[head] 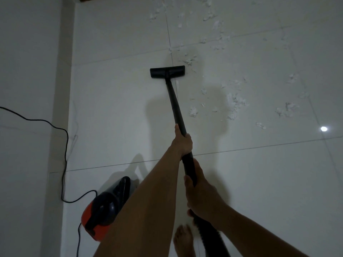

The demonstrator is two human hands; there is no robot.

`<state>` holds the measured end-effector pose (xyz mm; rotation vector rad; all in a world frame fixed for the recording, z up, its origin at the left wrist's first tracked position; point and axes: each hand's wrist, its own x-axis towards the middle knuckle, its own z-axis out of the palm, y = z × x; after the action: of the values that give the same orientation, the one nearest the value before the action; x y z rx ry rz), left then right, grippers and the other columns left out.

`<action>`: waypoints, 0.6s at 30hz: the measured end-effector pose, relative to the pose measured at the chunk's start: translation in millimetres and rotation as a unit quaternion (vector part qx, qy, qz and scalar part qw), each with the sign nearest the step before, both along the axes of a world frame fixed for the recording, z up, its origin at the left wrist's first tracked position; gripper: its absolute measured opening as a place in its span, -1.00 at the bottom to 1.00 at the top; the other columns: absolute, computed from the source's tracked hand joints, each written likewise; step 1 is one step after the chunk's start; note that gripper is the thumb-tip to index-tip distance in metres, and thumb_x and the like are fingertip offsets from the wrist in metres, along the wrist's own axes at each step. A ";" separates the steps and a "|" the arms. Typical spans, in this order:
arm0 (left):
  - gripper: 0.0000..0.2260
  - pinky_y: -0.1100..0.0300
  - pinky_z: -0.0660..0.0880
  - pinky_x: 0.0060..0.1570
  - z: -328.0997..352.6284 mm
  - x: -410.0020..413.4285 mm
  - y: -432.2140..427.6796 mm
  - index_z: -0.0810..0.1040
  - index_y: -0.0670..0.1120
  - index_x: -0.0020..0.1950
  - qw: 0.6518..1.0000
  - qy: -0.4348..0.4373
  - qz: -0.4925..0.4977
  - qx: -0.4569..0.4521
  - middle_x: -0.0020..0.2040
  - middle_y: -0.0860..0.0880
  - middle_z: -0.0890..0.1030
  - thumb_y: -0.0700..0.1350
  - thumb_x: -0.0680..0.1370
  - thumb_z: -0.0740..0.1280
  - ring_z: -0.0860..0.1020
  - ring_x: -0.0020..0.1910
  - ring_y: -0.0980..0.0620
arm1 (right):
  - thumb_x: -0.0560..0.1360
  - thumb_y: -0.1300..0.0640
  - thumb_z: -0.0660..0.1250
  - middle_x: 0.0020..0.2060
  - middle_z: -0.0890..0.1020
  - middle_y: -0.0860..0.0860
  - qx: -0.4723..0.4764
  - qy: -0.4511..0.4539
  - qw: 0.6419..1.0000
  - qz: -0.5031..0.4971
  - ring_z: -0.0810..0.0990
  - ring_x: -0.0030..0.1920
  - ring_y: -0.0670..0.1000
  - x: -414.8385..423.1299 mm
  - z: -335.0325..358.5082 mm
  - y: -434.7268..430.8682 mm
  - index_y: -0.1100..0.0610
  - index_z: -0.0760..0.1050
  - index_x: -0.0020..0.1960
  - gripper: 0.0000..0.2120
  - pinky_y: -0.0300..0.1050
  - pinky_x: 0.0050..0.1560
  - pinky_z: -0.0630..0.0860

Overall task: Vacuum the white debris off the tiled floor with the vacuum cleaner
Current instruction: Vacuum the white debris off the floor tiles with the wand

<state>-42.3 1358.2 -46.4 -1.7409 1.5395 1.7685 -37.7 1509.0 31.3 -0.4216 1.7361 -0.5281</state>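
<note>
Tiled floor (111, 112) mid-sweep, left grip (182, 143) and right grip (202, 197) wrapped round wand (174, 101); floor head (167, 71) beside white debris (234, 102), likely needs pushing forward-right.

No lettering, brand, number or sign can be read anywhere in this view. The red and black body of the vacuum cleaner (104, 210) carries no mark that can be made out (the room is dim and the casing dark). The black wand (176, 108) and the floor head (167, 71) show only plain surfaces.
</note>
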 end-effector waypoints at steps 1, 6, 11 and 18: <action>-0.41 0.06 0.46 0.06 0.9 -5.6 -3.0 -0.30 0.12 0.58 1.000 0.001 0.003 0.000 0.35 -0.19 0.43 -0.03 0.70 0.03 0.48 -0.07 -0.05 | 0.73 -0.07 0.04 -0.32 0.60 0.02 0.003 -0.002 1.000 0.003 0.59 -0.44 -0.06 -5.9 -0.1 -3.4 -0.28 -0.24 0.63 -0.39 -0.19 -0.39 0.59; -0.42 0.08 0.43 0.04 4.8 -29.2 -21.1 -0.30 0.11 0.58 1.000 -0.004 0.004 -0.003 0.43 -0.18 0.37 -0.04 0.71 0.02 0.46 -0.02 -0.06 | 0.73 -0.09 0.04 -0.29 0.61 0.04 0.014 -0.005 1.000 0.012 0.61 -0.41 -0.02 -32.0 3.0 -22.3 -0.31 -0.24 0.62 -0.39 -0.14 -0.36 0.62; -0.42 0.06 0.45 0.09 5.0 -45.7 -40.5 -0.30 0.12 0.58 1.000 -0.016 0.005 -0.009 0.44 -0.17 0.36 -0.04 0.71 0.03 0.46 0.00 -0.06 | 0.73 -0.09 0.04 -0.22 0.61 0.07 0.016 -0.020 1.000 0.000 0.60 -0.46 -0.05 -49.6 4.9 -42.0 -0.33 -0.24 0.62 -0.39 -0.26 -0.49 0.49; -0.41 -0.02 0.51 0.15 4.7 -67.4 -59.5 -0.30 0.15 0.58 0.999 -0.025 0.020 -0.007 0.35 -0.17 0.42 -0.03 0.70 0.03 0.49 0.00 -0.11 | 0.73 -0.10 0.03 -0.20 0.59 0.06 0.018 -0.025 0.999 0.007 0.60 -0.45 -0.05 -74.0 4.1 -62.2 -0.34 -0.24 0.61 -0.40 -0.24 -0.47 0.51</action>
<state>-109.7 1298.7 -41.7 -1.8193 1.5122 1.7232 -111.7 1446.8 35.4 -0.3905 1.6906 -0.4930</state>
